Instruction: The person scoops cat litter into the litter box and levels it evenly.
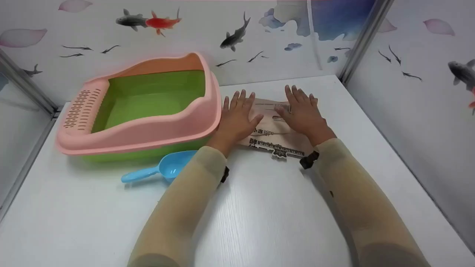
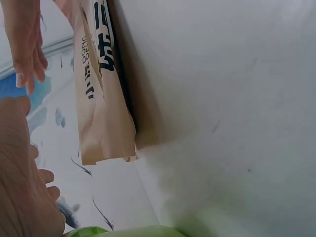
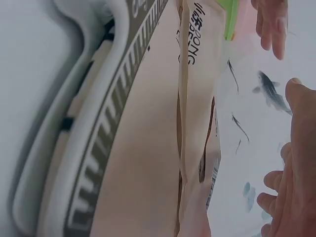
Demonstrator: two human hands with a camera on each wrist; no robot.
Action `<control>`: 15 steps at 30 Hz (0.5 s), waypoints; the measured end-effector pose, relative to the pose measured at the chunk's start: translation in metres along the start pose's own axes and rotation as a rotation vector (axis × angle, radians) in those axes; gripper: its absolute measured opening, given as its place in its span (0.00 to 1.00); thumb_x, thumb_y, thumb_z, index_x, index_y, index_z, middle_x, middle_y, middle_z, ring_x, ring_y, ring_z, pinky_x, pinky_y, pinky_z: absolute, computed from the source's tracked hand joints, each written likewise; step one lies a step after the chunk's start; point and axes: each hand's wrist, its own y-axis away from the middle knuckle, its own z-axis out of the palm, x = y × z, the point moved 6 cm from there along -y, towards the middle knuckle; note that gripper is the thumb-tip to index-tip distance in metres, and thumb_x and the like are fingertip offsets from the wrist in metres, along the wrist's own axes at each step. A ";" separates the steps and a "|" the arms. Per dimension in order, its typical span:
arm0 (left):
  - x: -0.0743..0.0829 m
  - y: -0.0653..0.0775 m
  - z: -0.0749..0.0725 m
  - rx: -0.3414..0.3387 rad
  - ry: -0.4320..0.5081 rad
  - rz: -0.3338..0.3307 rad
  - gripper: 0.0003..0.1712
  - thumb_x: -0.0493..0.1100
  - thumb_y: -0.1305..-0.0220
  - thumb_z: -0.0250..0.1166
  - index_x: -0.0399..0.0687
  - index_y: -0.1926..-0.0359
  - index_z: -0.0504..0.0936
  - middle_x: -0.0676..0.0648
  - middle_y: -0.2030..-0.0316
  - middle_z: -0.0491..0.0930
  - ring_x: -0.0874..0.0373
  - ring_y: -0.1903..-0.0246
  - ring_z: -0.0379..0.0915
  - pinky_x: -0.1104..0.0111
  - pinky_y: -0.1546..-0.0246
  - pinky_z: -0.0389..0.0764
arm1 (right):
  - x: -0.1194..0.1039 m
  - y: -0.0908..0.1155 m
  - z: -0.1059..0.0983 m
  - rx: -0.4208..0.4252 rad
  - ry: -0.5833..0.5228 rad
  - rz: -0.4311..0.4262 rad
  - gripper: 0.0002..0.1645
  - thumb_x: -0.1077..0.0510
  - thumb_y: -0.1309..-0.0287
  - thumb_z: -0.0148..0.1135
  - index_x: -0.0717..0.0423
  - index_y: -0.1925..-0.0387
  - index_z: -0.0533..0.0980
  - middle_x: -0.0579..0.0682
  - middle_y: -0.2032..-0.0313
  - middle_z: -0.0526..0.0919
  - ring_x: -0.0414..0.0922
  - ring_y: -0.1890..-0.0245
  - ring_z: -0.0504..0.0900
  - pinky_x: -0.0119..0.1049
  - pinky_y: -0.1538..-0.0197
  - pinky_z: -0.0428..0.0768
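A beige printed bag [image 1: 269,128] lies flat near the back of the table, with dark lettering and a creased surface. Along its near edge runs a dark strip with ruler-like marks [image 3: 111,113] and a small dark ornament [image 1: 279,153]. My left hand [image 1: 237,120] is over the bag's left side, beside the litter box, fingers spread. Over the right side is my right hand [image 1: 304,115], its fingers extended too. Both wrist views show a gap between the hands and the bag [image 2: 106,118]. Neither hand holds anything.
A pink-rimmed litter box [image 1: 185,128] with a green base stands at the left, close to my left hand. In front of it lies a blue scoop [image 1: 141,174], partly hidden by my left sleeve. Walls with painted fish enclose the white table [image 1: 259,215].
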 end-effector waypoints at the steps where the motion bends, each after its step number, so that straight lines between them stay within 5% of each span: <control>1: 0.000 0.001 0.000 0.001 -0.002 0.005 0.46 0.73 0.23 0.39 0.60 0.15 0.38 0.47 0.15 0.36 0.49 0.16 0.27 0.51 0.18 0.27 | 0.003 0.001 0.000 0.006 -0.001 0.002 0.58 0.18 0.31 0.29 0.46 0.16 0.32 0.56 0.16 0.37 0.59 0.16 0.36 0.63 0.19 0.32; 10: 0.003 0.017 0.002 -0.018 0.036 0.057 0.47 0.74 0.23 0.39 0.60 0.16 0.37 0.48 0.15 0.33 0.51 0.16 0.25 0.53 0.18 0.27 | 0.017 0.018 -0.004 0.052 -0.020 0.006 0.58 0.18 0.30 0.31 0.47 0.16 0.35 0.56 0.16 0.40 0.59 0.16 0.39 0.62 0.18 0.35; 15: 0.007 0.027 0.002 -0.029 0.081 0.102 0.48 0.73 0.24 0.41 0.59 0.15 0.39 0.47 0.15 0.35 0.51 0.16 0.27 0.52 0.18 0.29 | 0.019 0.030 -0.005 0.042 -0.039 -0.020 0.55 0.22 0.27 0.35 0.50 0.16 0.37 0.58 0.16 0.42 0.61 0.17 0.43 0.62 0.19 0.45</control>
